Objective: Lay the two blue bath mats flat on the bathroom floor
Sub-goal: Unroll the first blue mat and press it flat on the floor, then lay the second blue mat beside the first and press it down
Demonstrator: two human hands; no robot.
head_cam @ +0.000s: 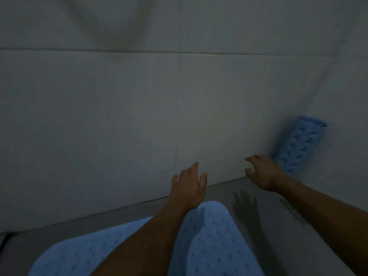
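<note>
Against the floor's right edge, a rolled blue perforated rubber bath mat (300, 144) is leaning. Another blue mat (215, 246) is lying flat. Both hands, left (189, 186) and right (262, 172), are hovering relaxed, holding nothing.

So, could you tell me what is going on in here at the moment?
A person is putting down two blue bath mats. One mat already lies flat on the grey floor by the wall. The second mat is rolled up and leaning in the corner to the right. Both hands are empty with relaxed fingers: the left hand hovers above the flat mat's far end, and the right hand is out near the rolled mat.
</note>
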